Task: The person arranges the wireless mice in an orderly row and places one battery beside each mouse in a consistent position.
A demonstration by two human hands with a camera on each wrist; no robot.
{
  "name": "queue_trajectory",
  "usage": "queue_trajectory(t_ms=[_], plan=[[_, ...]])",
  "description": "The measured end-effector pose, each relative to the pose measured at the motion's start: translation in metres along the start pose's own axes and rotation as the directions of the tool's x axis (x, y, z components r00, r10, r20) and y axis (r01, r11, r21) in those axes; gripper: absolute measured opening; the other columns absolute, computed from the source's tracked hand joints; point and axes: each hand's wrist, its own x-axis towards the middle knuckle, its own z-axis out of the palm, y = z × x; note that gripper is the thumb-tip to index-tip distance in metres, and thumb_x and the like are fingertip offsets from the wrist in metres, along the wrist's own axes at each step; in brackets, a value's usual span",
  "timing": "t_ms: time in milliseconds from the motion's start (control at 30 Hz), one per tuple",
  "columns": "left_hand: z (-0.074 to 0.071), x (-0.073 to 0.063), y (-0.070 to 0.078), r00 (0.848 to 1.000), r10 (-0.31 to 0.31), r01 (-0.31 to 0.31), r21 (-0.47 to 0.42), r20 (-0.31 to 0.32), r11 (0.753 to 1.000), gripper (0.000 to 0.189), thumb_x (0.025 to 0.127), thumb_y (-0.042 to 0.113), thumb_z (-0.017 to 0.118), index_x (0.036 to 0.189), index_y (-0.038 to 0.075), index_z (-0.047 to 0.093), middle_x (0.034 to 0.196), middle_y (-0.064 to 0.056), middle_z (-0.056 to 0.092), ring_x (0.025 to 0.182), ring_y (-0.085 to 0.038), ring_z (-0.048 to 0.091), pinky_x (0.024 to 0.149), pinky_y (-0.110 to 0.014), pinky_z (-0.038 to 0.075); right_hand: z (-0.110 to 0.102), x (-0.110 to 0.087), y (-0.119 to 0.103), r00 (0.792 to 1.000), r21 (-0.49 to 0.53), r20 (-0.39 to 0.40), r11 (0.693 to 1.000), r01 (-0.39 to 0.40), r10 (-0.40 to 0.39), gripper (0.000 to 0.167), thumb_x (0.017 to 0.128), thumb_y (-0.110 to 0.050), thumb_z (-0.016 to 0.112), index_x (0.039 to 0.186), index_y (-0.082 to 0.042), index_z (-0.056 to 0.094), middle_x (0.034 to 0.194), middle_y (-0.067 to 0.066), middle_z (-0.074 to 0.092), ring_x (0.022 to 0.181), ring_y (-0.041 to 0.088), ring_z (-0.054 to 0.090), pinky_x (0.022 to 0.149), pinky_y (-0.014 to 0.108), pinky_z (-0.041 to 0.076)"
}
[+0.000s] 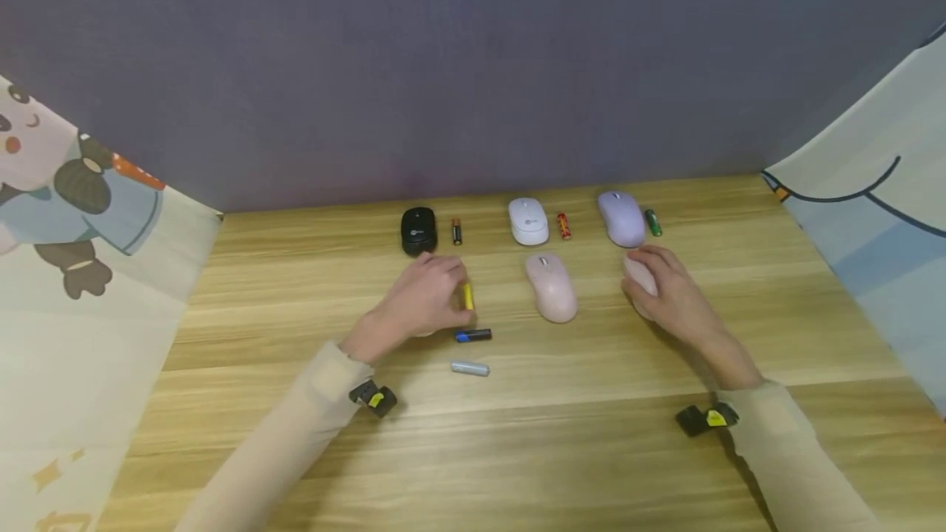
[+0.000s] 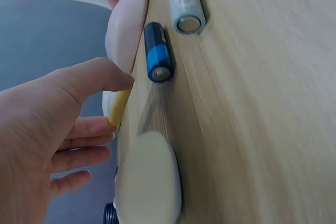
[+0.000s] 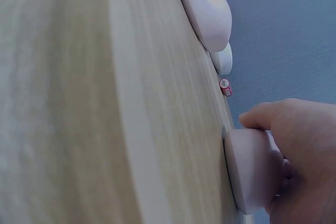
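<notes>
My left hand (image 1: 423, 295) pinches a yellow battery (image 2: 120, 107) between thumb and a fingertip, holding it on end above the table. A cream computer mouse (image 2: 149, 179) lies just beneath this hand, mostly hidden by it in the head view. Over on the right, my right hand (image 1: 668, 290) grips a pale pink mouse (image 3: 254, 169) by its sides, thumb and fingers around it on the wood. Between the hands lies another pink mouse (image 1: 552, 287). A blue-and-black battery (image 1: 473, 336) and a light grey-blue battery (image 1: 470, 369) lie close to the left hand.
Along the back of the wooden table (image 1: 532, 450) sit a black mouse (image 1: 419, 230), a white mouse (image 1: 528, 222) and a purple mouse (image 1: 622, 220). Beside them lie an orange-and-black battery (image 1: 456, 231), a red battery (image 1: 564, 226) and a green battery (image 1: 654, 222). A dark panel (image 1: 473, 64) stands behind.
</notes>
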Motion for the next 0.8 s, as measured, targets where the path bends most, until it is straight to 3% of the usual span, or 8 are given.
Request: queue_trajectory(t_ms=[167, 600, 800], plan=[[0.002, -0.005, -0.006, 1.000, 0.000, 0.000, -0.003, 0.011, 1.000, 0.051, 0.082, 0.050, 0.082, 0.112, 0.009, 0.073, 0.116, -0.004, 0.072, 0.112, -0.024, 0.066, 0.104, -0.043, 0.050, 0.000, 0.000, 0.000, 1.000, -0.002, 0.000, 1.000, -0.005, 0.005, 0.051, 0.100, -0.021, 0.066, 0.142, 0.005, 0.052, 0.152, 0.031, 0.042, 0.133, 0.051, 0.045, 0.106, 0.070, 0.040], [0.006, -0.008, -0.014, 0.996, -0.024, 0.026, -0.026, 0.088, 0.999, 0.051, 0.083, 0.047, 0.081, 0.116, 0.010, 0.072, 0.128, -0.006, 0.069, 0.127, -0.028, 0.061, 0.122, -0.053, 0.035, 0.002, 0.000, 0.002, 1.000, -0.007, -0.002, 1.000, -0.011, 0.011, 0.051, 0.101, -0.023, 0.066, 0.142, 0.005, 0.052, 0.152, 0.030, 0.042, 0.135, 0.052, 0.043, 0.108, 0.071, 0.038], [0.007, -0.009, -0.016, 0.994, -0.033, 0.036, -0.028, 0.106, 0.999, 0.051, 0.084, 0.047, 0.080, 0.120, 0.011, 0.072, 0.132, -0.006, 0.068, 0.133, -0.028, 0.057, 0.123, -0.053, 0.032, 0.003, 0.000, 0.003, 1.000, -0.009, -0.013, 1.000, -0.010, 0.010, 0.050, 0.100, -0.021, 0.066, 0.142, 0.004, 0.053, 0.151, 0.030, 0.043, 0.133, 0.050, 0.045, 0.107, 0.070, 0.040]])
